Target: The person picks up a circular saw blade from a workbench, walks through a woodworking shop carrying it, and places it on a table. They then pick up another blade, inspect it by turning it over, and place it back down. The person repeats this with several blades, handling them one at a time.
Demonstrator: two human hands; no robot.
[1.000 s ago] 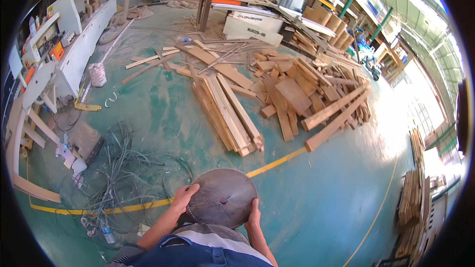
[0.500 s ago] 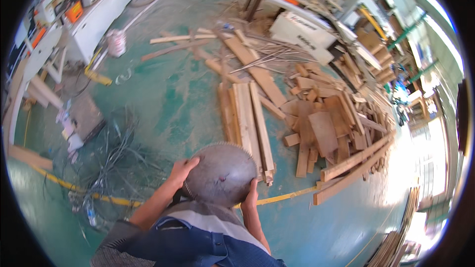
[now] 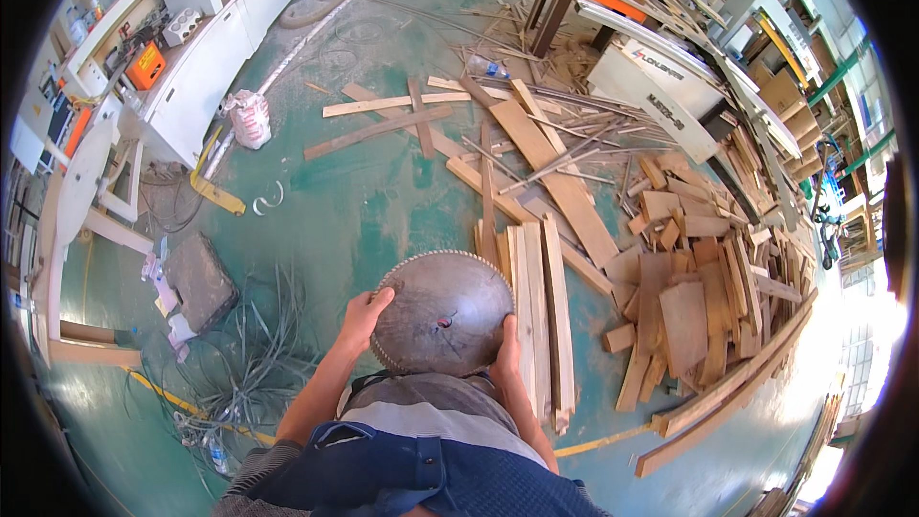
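A round grey circular saw blade (image 3: 431, 311), toothed all along its rim, is held in front of my body. A small hole with a reddish edge shows near its middle, with dark marks beside it. My left hand (image 3: 365, 318) grips the left edge, thumb lying on the face. On the opposite edge my right hand (image 3: 507, 347) is closed around the rim; its fingers behind the blade are hidden. Long wooden boards (image 3: 536, 316) lie on the floor just beyond the blade's right side.
To the right is a large heap of wood offcuts (image 3: 684, 316). Tangled grey strapping (image 3: 254, 345) lies at left beside a dark block (image 3: 203, 278). Planks (image 3: 550, 177) and thin sticks litter the floor ahead. A white machine (image 3: 225, 48) stands far left, a white sack (image 3: 251, 120) near it.
My view has shifted, so the surroundings appear lower and further right. The blade stays in both hands and has tilted or turned slightly.
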